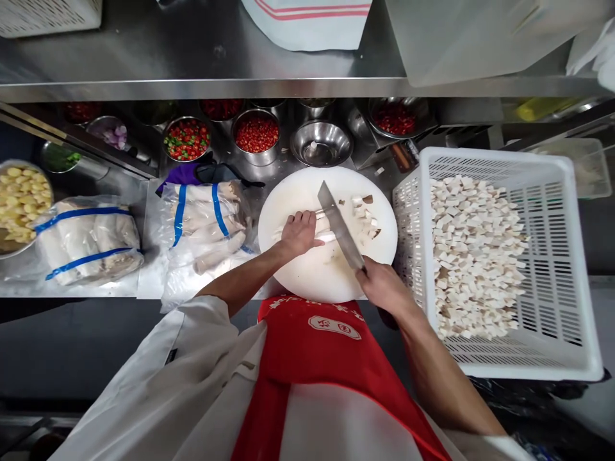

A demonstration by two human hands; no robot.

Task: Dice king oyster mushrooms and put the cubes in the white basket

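Steel first: we have the broad steel cleaver (339, 224) in our right hand (384, 285), fingers closed tight round the handle, which is hidden under the hand. The blade runs diagonally across the round white plastic cutting board (312, 278), edge down on the pale white strips (319, 216) at board centre. Our left hand (298, 232) is clawed over those strips, fingers curled and clamped down on them, knuckles just beside the blade's flat. Main risk: that gap is slim, so if a fingertip creeps past the knuckles or the strips roll under the cut, the edge meets skin. The strips look smooth, so we judge a slip likely if pinning pressure drops. Second risk: small white cut cubes (364, 214) sit loose on the far side of the blade near the board's right edge. A hard chop could flick them onto the steel counter (283, 168) instead of the white slatted plastic basket (500, 160) hard against the board, which is well filled with cubes. Third: clear plastic bags with blue tape (206, 221), holding whole pale stems, lie just beside the board's left rim near our left forearm. A snag there could jog the holding hand. Steel bowls of chopped red chilli (257, 133) behind the board are well apart, low concern.
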